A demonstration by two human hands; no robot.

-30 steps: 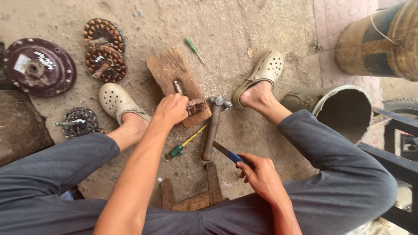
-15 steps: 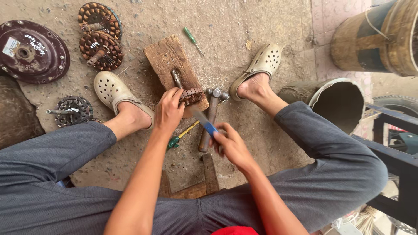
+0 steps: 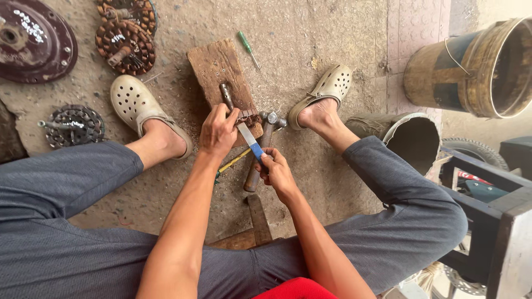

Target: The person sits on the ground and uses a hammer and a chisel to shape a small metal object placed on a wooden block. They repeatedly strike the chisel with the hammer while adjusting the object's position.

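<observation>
My left hand (image 3: 218,132) presses down on a small rusty metal part (image 3: 247,116) at the near end of a worn wooden block (image 3: 216,66) on the ground. A grey metal punch (image 3: 226,94) lies on the block just beyond my fingers. My right hand (image 3: 275,173) grips a blue-handled flat blade tool (image 3: 250,143), its tip pointing at the rusty part. A hammer (image 3: 261,150) with a wooden handle lies on the ground between my hands, head near the block. A yellow-and-green screwdriver (image 3: 233,160) lies under my left wrist.
My feet in beige clogs (image 3: 128,102) (image 3: 331,86) flank the block. Rusty clutch discs (image 3: 124,44), a dark round plate (image 3: 33,41) and a small geared disc (image 3: 72,126) lie at left. A green screwdriver (image 3: 248,49), two buckets (image 3: 471,66) (image 3: 413,138) and a dark frame (image 3: 499,221) stand right.
My right hand has carried the blue-handled tool from near my knee forward to the rusty part on the block. My left hand stayed on the part.
</observation>
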